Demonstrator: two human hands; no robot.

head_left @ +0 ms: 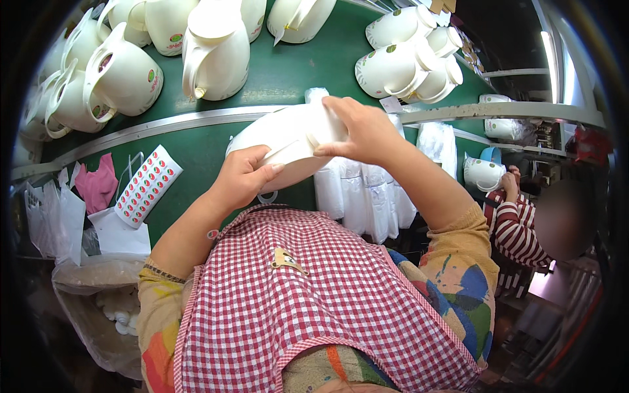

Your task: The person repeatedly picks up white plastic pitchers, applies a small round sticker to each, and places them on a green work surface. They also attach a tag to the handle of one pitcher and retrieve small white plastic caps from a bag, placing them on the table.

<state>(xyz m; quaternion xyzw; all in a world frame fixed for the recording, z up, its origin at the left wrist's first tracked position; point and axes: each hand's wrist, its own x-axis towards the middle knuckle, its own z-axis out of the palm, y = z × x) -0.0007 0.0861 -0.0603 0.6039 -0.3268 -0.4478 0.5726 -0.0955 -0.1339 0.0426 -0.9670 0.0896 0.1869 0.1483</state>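
A cream-white jug point(282, 134) lies tilted on its side between my two hands, in front of my chest. My left hand point(244, 175) grips its near left part, the thumb pressed on the surface. At the other end my right hand point(360, 131) wraps around the jug, thumb below and fingers over the top. A small round red-and-green sticker point(213, 234) clings to my left forearm. Left of my hands lies a sheet of similar stickers point(149, 185). Folded clear plastic bags point(370, 196) hang in a bundle just below the right hand.
A metal rail point(177, 122) crosses the green table point(288, 72). Several jugs stand beyond it, at left point(131, 78) and right point(396, 69). A pink cloth point(98, 181) and a lined bin point(98, 321) are at left. A co-worker in striped sleeves point(514, 229) handles another jug point(483, 173).
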